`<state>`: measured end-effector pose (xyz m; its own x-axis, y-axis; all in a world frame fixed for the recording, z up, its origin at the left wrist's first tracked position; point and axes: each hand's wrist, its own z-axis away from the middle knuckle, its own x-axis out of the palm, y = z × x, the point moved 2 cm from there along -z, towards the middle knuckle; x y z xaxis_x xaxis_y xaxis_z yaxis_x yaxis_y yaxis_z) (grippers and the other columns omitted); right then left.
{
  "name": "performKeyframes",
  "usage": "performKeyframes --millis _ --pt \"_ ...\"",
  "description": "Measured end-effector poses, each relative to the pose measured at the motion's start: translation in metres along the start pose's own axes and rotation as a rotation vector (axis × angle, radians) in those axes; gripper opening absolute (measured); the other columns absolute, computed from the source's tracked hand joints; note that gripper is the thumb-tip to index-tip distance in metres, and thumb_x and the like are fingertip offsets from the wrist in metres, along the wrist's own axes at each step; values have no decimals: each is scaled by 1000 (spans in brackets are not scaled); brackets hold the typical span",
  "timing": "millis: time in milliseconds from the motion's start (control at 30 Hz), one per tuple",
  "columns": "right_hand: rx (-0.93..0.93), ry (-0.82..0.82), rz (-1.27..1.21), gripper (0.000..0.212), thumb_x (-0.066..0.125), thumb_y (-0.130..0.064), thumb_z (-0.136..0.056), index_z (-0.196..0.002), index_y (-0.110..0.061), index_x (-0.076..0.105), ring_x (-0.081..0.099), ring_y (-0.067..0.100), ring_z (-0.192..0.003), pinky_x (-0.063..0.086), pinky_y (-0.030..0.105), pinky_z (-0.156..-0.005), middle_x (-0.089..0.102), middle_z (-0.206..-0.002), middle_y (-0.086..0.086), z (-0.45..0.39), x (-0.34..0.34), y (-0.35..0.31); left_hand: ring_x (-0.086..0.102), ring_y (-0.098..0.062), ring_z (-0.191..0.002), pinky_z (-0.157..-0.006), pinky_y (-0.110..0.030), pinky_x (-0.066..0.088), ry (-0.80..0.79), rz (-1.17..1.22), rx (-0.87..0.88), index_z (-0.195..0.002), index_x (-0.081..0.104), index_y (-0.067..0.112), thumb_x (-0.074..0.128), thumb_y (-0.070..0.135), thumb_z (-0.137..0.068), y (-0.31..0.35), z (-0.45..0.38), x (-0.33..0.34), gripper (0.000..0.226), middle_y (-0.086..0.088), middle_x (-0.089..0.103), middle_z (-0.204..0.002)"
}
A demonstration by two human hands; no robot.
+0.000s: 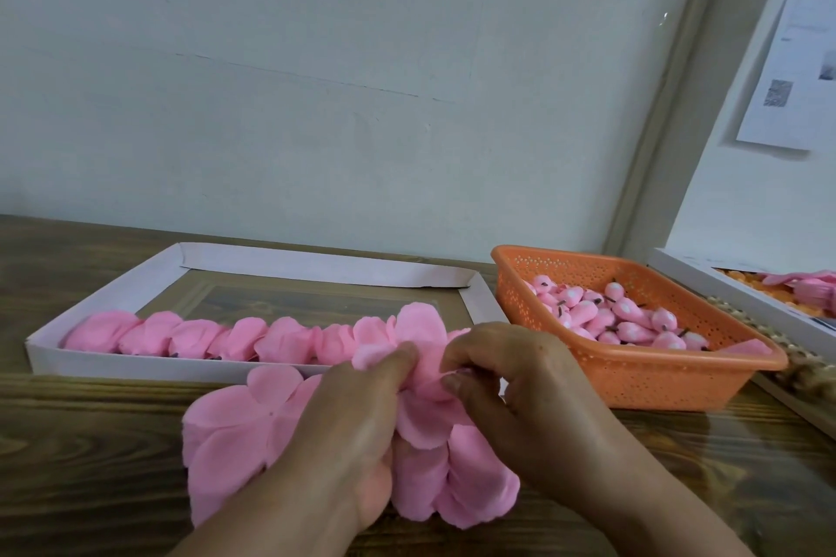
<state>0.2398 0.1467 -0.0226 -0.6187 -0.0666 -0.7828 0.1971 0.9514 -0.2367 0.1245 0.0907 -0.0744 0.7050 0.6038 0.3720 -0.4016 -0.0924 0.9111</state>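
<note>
Two hands meet at 6 o'clock over the wooden counter point(90, 443), both gripping a loose cluster of pink petals point(226, 434) that lies on it. The left hand point(357, 425) curls round the cluster's middle, thumb and forefinger pinched on a petal. The right hand point(515, 380) pinches the same spot with bent fingertips. Whatever sits between the fingertips is hidden by petals and fingers. Both forearms are cut off by the lower edge.

At 9 o'clock, just behind the cluster, a white cardboard tray point(316, 262) holds a row of pink flowers point(244, 337), and the hands cover the row's right end. At 3 o'clock an orange basket point(633, 380) holds pink buds point(610, 321). Farther right a second white tray point(705, 280) is cut off by the frame. So is a sheet of paper point(787, 59) on the wall at 2 o'clock, its print too blurred to read.
</note>
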Motion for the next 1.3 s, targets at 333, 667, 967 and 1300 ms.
performKeyframes --millis 333,667,967,1300 --pt "56 -5 -51 13 63 -2 -81 -72 -12 65 49 10 -64 42 28 -60 56 -67 -5 -3 -1 5 63 -27 -67 -61 -30 55 -33 128 61 -91 59 -10 54 12 -93 7 9 7 24 -19 63 -78" --pt "161 65 -260 14 68 0 -79 -74 -14 69 56 5 -64 43 13 -56 63 -67 -2 0 -3 9 71 -11 -66 -68 -31 51 -134 -38 134 -65 77 27 66 38 -57 6 12 8 18 -1 74 -71" --pt "360 -38 -484 60 68 1 -79 -114 -42 44 58 9 -58 49 17 -61 64 -65 -2 -2 -6 15 70 -19 -73 -69 -32 49 -136 -79 62 -73 77 17 68 18 -82 5 9 3 13 -9 74 -80" --pt "330 3 -445 23 73 -2 -76 -65 -21 65 46 2 -49 38 13 -46 55 -54 -4 -1 -9 15 71 -16 -73 -77 -34 54 -234 -42 42 -73 79 14 66 13 -77 12 12 3 13 -10 74 -82"
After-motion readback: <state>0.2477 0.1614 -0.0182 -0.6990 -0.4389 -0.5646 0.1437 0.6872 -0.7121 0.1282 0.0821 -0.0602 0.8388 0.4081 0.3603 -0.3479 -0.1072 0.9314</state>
